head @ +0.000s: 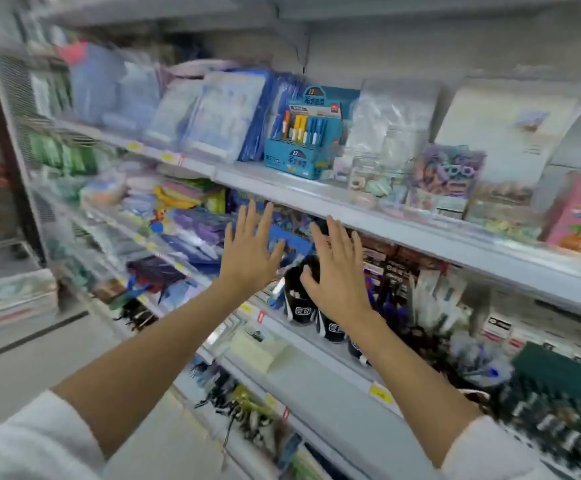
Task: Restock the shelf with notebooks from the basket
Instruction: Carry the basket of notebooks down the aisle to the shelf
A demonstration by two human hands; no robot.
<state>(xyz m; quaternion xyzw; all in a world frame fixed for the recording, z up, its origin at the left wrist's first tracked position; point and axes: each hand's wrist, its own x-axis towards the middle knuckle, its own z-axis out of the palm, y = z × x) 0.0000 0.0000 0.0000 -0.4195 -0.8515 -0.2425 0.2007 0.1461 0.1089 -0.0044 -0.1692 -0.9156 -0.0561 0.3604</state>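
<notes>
Shelf (420, 230) before left hand (249, 256) and right hand (339, 271), fingers straight.

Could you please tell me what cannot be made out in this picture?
Basket: outside the head view.
Blue item: half hidden by left hand and right hand, head view.
Left shelf goods: motion-blurred.
Yellow price tag: print too small.

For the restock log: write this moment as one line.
left hand: open, holds nothing | right hand: open, holds nothing | both raised before blue-covered stock on shelf
</notes>
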